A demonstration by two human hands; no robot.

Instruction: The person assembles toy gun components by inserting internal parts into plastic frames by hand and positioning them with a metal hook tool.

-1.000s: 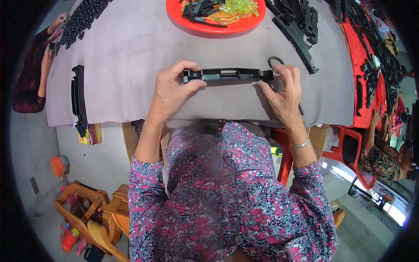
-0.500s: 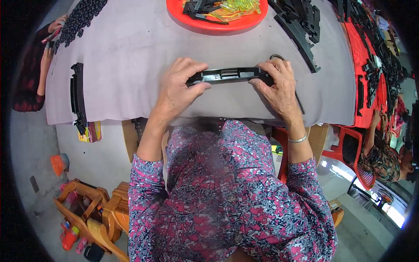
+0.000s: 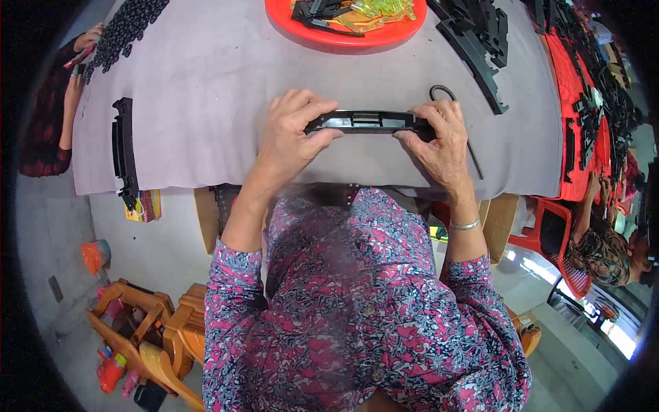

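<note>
Black bar (image 3: 365, 121) spans left to right, left fingers (image 3: 319, 109) and right fingers (image 3: 432, 112) pinching its ends.

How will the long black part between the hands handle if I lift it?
The long black part is probably stiff: it spans from the left hand to the right hand without visible sag. It looks fairly light, being slim with an opening mid-length. Its shiny surface might prove slippery.

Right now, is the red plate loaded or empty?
Loaded: black parts and yellow pieces lie on the red plate. Its far edge is out of frame, so cannot tell how full.
</note>
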